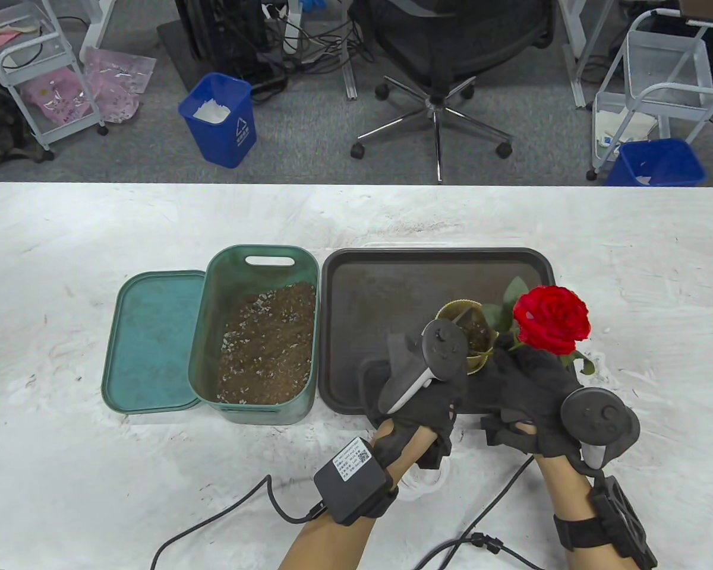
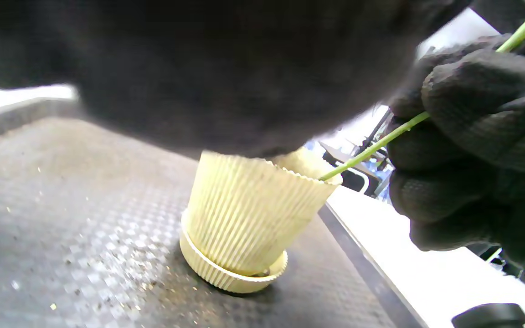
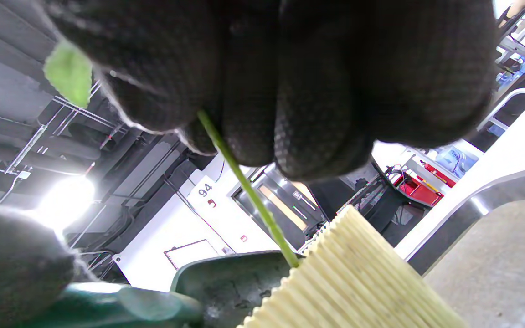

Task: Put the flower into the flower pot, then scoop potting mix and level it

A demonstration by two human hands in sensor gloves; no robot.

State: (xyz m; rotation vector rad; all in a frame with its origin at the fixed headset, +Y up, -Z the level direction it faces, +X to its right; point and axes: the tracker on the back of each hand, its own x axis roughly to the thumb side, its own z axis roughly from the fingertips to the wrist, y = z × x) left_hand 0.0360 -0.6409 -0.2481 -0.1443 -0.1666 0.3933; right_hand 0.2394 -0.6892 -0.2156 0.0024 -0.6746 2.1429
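The right hand (image 1: pixel 532 386) has its gloved fingers (image 2: pixel 467 91) curled tight round the thin green stem (image 2: pixel 376 146) of the flower (image 1: pixel 551 320), a full red rose with a few green leaves just under the bloom. The bloom stands above and beyond those fingers, while the stem runs down out of them at a slant, and its lower end passes over the scalloped rim of the flower pot (image 2: pixel 249 214) and goes inside. The pot is pale yellow with fine upright ribs down its wall, narrower toward the base, and sits in a matching ribbed saucer on the dark, textured tray (image 1: pixel 380 285); specks of potting mix lie scattered on the tray around it. The left hand (image 1: pixel 416 398) reaches over the pot from the near side, its glove filling most of the left wrist view above the rim; whether its fingers touch or hold the pot cannot be told, since the tracker and the glove itself hide them. To the left of both hands, just beside the tray, stands the green tub (image 1: pixel 255 332) holding brown potting mix (image 1: pixel 270 350) flecked with white, and its green lid (image 1: pixel 151 341) lies flat against the tub's far-left side on the white table (image 1: pixel 95 451).
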